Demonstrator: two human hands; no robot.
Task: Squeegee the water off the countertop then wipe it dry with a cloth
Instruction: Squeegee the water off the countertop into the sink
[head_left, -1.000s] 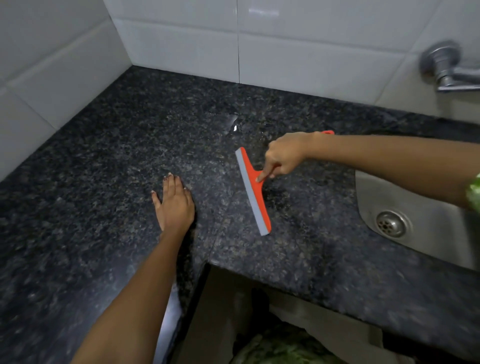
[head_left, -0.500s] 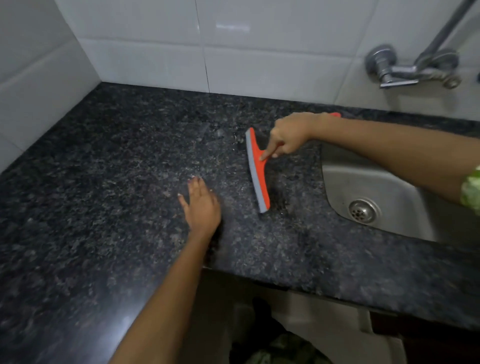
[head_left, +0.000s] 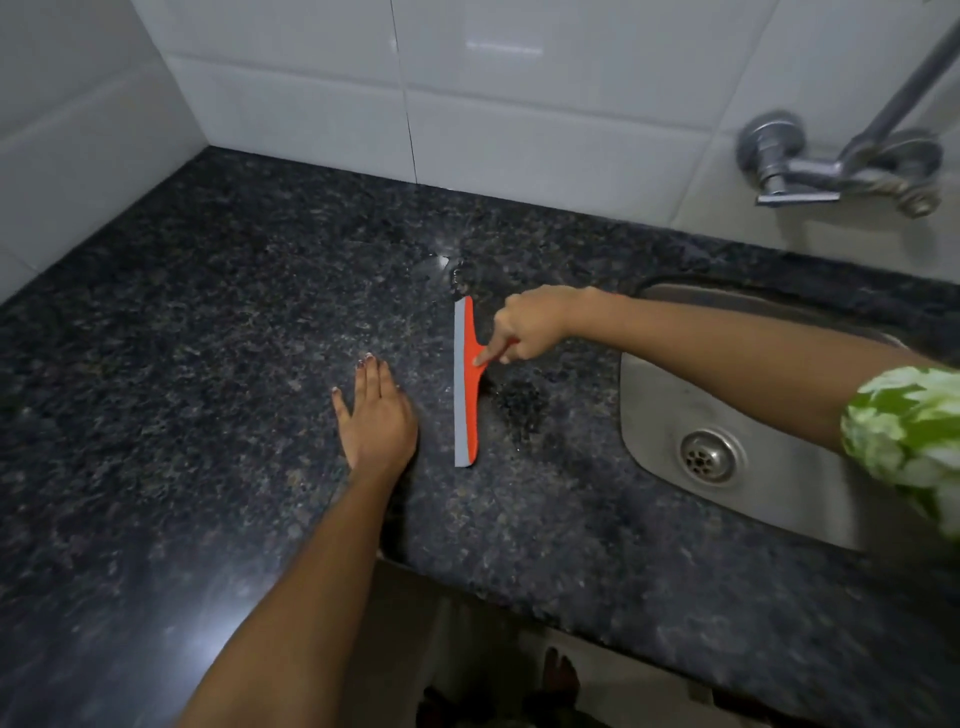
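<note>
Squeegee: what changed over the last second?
The right hand has dragged the squeegee toward the sink, and its blade now lies nearly straight front-to-back. Grip unchanged; the left hand stays flat on the countertop. Nothing let go.

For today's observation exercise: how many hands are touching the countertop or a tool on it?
2. The left hand lies flat on the granite countertop, left of the squeegee. The right hand grips the squeegee's handle, beside the sink.
</note>
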